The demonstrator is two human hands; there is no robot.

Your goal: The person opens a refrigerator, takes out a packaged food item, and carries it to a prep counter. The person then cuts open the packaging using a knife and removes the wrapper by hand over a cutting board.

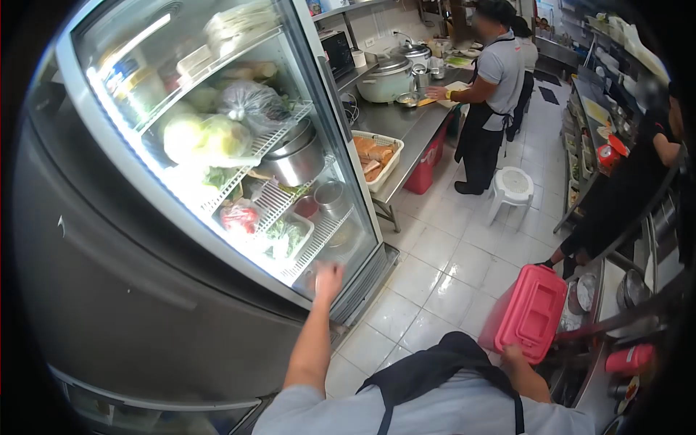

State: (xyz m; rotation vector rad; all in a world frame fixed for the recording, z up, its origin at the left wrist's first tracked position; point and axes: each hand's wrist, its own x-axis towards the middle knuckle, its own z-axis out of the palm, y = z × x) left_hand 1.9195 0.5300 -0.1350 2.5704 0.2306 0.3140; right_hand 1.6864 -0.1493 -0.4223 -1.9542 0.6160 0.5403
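My left hand [328, 281] is raised in front of the lower part of the glass fridge door [348, 217], its fingers closed; whether it grips anything is too small to tell. Behind the glass, lit wire shelves hold bagged vegetables [250, 104], a steel pot [296, 161] and a white tray of greens [288, 235]. Low on the right, my right hand [516, 357] is at the near edge of a red lidded bin [533, 308], its fingers mostly hidden from view.
A co-worker [493, 87] stands at the steel counter [377, 119]; another person [631, 181] is at the right shelving. A white stool [512, 190] stands on the tiled floor. A bread basket [378, 161] sits at the counter's near end.
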